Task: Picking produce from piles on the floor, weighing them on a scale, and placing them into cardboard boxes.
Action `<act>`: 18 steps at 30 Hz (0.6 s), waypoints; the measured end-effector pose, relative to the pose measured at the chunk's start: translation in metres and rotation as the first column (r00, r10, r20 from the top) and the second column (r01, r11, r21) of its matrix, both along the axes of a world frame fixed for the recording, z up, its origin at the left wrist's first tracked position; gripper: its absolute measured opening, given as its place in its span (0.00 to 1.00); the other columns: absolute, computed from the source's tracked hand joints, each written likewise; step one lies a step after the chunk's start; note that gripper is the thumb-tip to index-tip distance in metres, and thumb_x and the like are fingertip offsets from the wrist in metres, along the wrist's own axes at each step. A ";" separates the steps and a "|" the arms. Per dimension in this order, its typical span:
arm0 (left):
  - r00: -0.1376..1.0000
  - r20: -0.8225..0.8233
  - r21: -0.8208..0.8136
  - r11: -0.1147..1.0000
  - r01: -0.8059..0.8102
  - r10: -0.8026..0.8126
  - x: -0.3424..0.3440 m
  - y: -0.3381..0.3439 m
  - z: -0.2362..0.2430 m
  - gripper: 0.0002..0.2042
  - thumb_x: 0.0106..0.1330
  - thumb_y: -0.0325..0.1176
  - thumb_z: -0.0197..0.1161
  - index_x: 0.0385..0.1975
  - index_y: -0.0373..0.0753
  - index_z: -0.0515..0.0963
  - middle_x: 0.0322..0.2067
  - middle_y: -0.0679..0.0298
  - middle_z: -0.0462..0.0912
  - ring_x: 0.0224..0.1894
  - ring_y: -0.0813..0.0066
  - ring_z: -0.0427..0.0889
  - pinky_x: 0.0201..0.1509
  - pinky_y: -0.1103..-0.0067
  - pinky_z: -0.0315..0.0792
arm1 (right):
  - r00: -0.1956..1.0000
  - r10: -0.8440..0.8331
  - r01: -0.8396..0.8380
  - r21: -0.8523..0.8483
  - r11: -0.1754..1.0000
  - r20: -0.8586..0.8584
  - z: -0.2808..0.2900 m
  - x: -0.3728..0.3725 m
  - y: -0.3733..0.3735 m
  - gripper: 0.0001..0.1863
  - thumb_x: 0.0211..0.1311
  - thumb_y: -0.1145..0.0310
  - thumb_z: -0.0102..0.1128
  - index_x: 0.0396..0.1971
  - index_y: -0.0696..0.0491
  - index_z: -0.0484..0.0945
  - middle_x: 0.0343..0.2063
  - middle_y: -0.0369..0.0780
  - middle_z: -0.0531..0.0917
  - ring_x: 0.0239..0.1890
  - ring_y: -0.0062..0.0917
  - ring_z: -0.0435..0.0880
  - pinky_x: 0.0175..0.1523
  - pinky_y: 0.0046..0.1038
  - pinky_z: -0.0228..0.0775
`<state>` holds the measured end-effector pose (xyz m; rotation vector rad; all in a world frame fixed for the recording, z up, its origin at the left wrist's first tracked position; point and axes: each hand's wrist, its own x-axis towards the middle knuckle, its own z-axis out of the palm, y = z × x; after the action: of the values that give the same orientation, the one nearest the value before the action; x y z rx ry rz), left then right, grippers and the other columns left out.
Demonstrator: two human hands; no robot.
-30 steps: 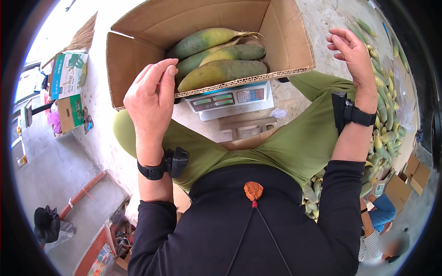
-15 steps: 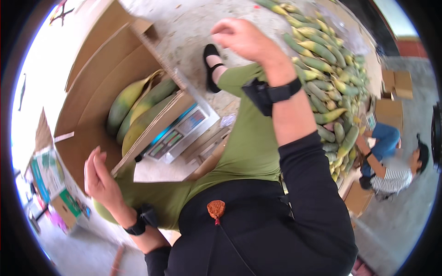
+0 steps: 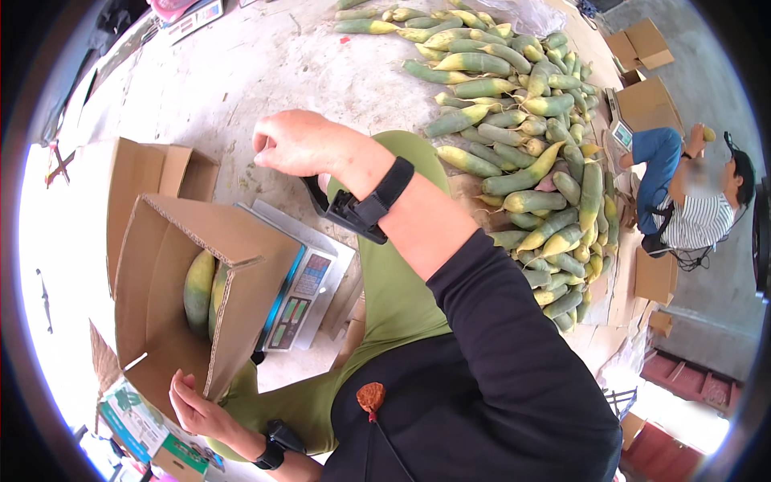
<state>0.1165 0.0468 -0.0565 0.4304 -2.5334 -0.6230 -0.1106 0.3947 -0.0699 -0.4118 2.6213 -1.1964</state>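
Note:
The open cardboard box point(image 3: 247, 233) sits tilted in my view on the silver scale point(image 3: 313, 301), with long green-yellow radishes point(image 3: 198, 293) inside, partly hidden by its wall. Beside the box's near edge, my left hand point(image 3: 193, 402) has loosely bent fingers, open, holding nothing visible. My right hand point(image 3: 293, 143) is raised above the pale floor, beyond the box and over my bent leg, its fingers curled closed with nothing seen in them.
A large radish pile point(image 3: 522, 177) covers the right side. Beyond it a seated person point(image 3: 691, 213) holds a small yellowish object near another scale point(image 3: 620, 132) and cartons point(image 3: 649, 104). A second open carton point(image 3: 144, 165) is at left; a printed carton point(image 3: 136, 422) lies lower left.
My view has swung right, revealing much more of the radish pile. My right hand has swept leftward and across in the view; my left hand has dropped lower along the box.

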 end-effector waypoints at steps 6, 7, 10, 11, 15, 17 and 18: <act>1.000 -0.015 -0.051 0.998 -0.021 0.020 0.001 0.001 -0.003 0.15 0.73 0.36 0.47 0.36 0.34 0.80 0.26 0.63 0.79 0.28 0.77 0.78 0.32 0.82 0.75 | 1.000 -0.016 0.015 -0.017 1.000 -0.019 -0.005 0.003 0.002 0.14 0.54 0.62 0.60 0.37 0.55 0.78 0.33 0.43 0.83 0.39 0.36 0.81 0.45 0.33 0.72; 0.999 -0.028 -0.060 0.998 -0.021 0.019 0.001 0.001 -0.004 0.16 0.73 0.36 0.47 0.35 0.34 0.80 0.25 0.63 0.79 0.27 0.76 0.77 0.31 0.82 0.74 | 1.000 -0.014 0.013 -0.024 1.000 -0.011 -0.004 0.003 0.002 0.14 0.54 0.63 0.60 0.37 0.55 0.78 0.33 0.43 0.83 0.39 0.36 0.81 0.44 0.34 0.72; 0.999 -0.044 -0.090 0.996 -0.016 0.012 0.001 0.005 -0.004 0.16 0.73 0.37 0.46 0.35 0.33 0.80 0.24 0.63 0.78 0.26 0.76 0.77 0.30 0.81 0.74 | 0.999 -0.022 0.020 -0.046 0.999 -0.029 -0.005 0.004 0.005 0.14 0.54 0.63 0.59 0.37 0.55 0.78 0.33 0.44 0.83 0.39 0.38 0.81 0.44 0.35 0.72; 0.998 -0.056 -0.087 0.996 -0.019 0.014 0.001 0.005 -0.004 0.16 0.73 0.37 0.46 0.34 0.33 0.80 0.24 0.63 0.78 0.26 0.76 0.76 0.29 0.81 0.73 | 0.999 -0.017 0.016 -0.038 0.999 -0.030 -0.005 0.004 0.005 0.14 0.54 0.63 0.60 0.37 0.55 0.78 0.33 0.45 0.83 0.39 0.39 0.81 0.44 0.35 0.72; 0.998 -0.054 -0.109 0.994 -0.023 0.018 0.000 0.004 -0.004 0.17 0.74 0.37 0.46 0.34 0.33 0.80 0.24 0.63 0.77 0.26 0.76 0.76 0.29 0.81 0.73 | 1.000 0.001 -0.001 -0.028 1.000 -0.030 -0.005 0.003 0.005 0.14 0.53 0.63 0.61 0.37 0.55 0.78 0.33 0.46 0.82 0.39 0.40 0.80 0.44 0.36 0.72; 0.998 -0.064 -0.110 0.994 -0.024 0.017 0.001 0.002 -0.005 0.17 0.74 0.37 0.45 0.34 0.33 0.80 0.23 0.63 0.77 0.25 0.76 0.76 0.29 0.81 0.73 | 1.000 0.001 -0.001 -0.030 1.000 -0.018 -0.003 0.003 0.007 0.14 0.54 0.63 0.61 0.37 0.55 0.78 0.33 0.46 0.82 0.39 0.40 0.80 0.44 0.36 0.72; 0.998 -0.066 -0.112 0.993 -0.023 0.016 0.001 0.002 -0.006 0.17 0.74 0.37 0.45 0.34 0.33 0.80 0.23 0.63 0.77 0.25 0.76 0.76 0.29 0.81 0.73 | 1.000 0.005 -0.005 -0.030 1.000 -0.004 -0.001 0.004 0.006 0.14 0.54 0.63 0.61 0.37 0.55 0.78 0.33 0.46 0.82 0.39 0.40 0.80 0.43 0.37 0.72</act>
<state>0.1176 0.0484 -0.0622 0.3881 -2.4845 -0.4755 -0.1064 0.4010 -0.0711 -0.4260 2.6067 -1.2363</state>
